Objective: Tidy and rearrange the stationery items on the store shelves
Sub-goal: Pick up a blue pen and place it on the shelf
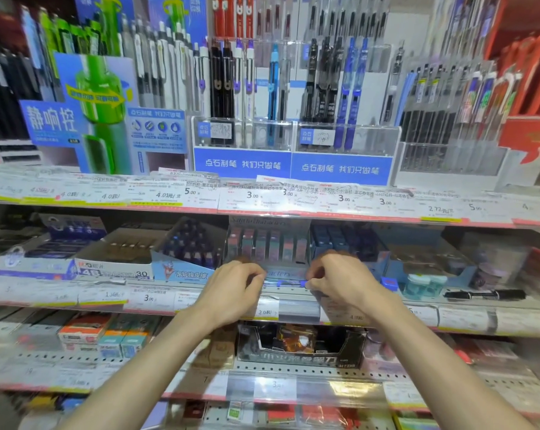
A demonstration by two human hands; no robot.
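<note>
My left hand (236,285) and my right hand (340,279) are both closed on the ends of a thin blue pen (285,283), held level in front of the middle shelf. Just behind the pen stands a display box of pastel erasers (267,246) with a light blue front. Each hand pinches one end of the pen between thumb and fingers; the pen's ends are hidden by my fingers.
A blue eraser box (188,259) stands left of the pastel box, and a dark blue box (346,240) stands right. A black marker (485,294) lies on the shelf edge at right. Pen racks (293,88) fill the top shelf. A black box (299,346) sits on the lower shelf.
</note>
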